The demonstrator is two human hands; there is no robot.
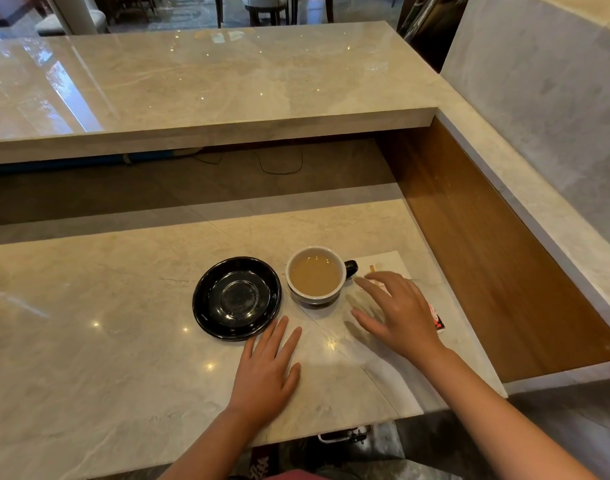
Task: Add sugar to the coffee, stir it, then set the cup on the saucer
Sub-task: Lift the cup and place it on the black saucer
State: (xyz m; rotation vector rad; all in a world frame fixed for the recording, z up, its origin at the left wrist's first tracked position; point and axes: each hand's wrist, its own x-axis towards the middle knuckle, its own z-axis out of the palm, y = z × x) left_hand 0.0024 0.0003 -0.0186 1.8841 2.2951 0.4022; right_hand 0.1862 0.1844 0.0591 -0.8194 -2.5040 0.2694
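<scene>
Nearest the front edge of the marble counter (89, 341), the left hand (265, 375) lies flat, palm down, fingers spread and holding nothing; its fingertips reach just beside the near rim of the saucer. The right hand (397, 317) hovers open to the right, fingers apart and empty, over a white napkin (390, 261) that lies toward the counter's right edge. Under that hand a red-and-black sugar packet (436, 318) shows at the wrist side, and the tip of a wooden stirrer (372, 268) pokes out beyond the fingertips.

Farther in, the black saucer (237, 298) sits bare on the counter. Just to its right, close but apart from it, stands the cup (316, 275), white inside with a dark handle pointing right, filled with light brown coffee. The cup rests on the counter, not on the saucer. Beyond, a raised marble ledge (210, 81) runs along the far side.
</scene>
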